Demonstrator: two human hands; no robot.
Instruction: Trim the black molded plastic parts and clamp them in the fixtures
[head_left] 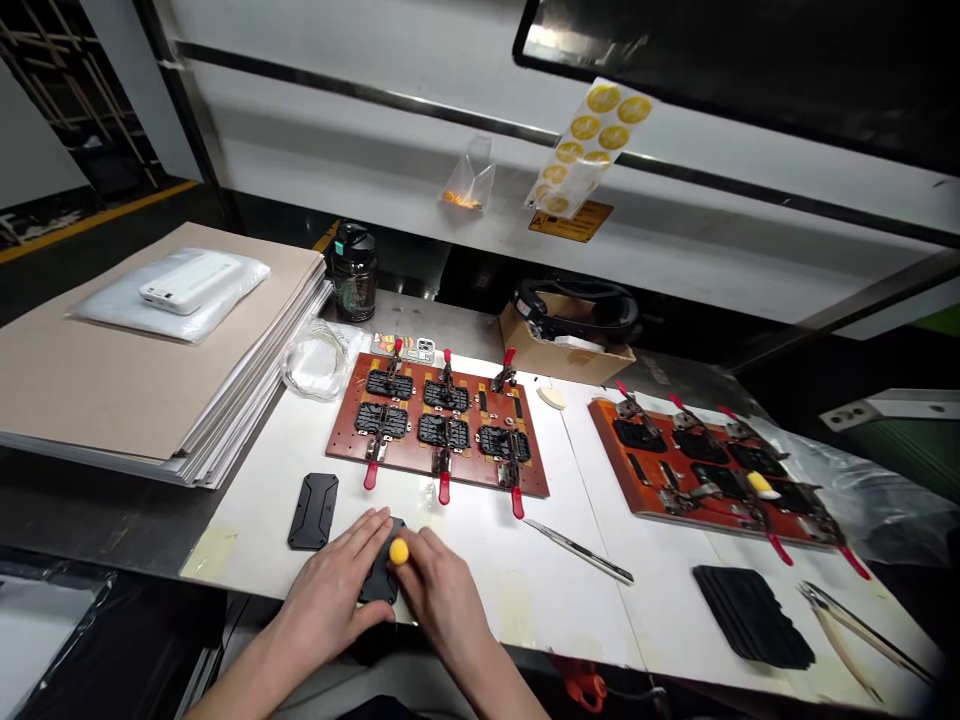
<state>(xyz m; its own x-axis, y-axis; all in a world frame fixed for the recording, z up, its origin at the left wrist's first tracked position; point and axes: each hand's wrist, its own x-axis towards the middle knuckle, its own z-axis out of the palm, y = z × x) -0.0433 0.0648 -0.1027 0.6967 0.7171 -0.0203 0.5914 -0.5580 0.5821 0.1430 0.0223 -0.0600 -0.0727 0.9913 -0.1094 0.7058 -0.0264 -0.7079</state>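
On the white table (495, 590), left hand (337, 598) fingers grip a black plate (377, 588) (flat), right hand (444, 592) pinching a yellow knob (399, 551).

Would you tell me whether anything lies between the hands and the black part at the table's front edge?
Nothing visible does: the left hand holds the black part and the right hand, pinching a yellow ball, touches it.

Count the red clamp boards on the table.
2. One board lies mid-table, just beyond the left hand, flat on a black part, and the right hand, pinching a yellow knob. The other board lies to its right, angled. None seems hidden.
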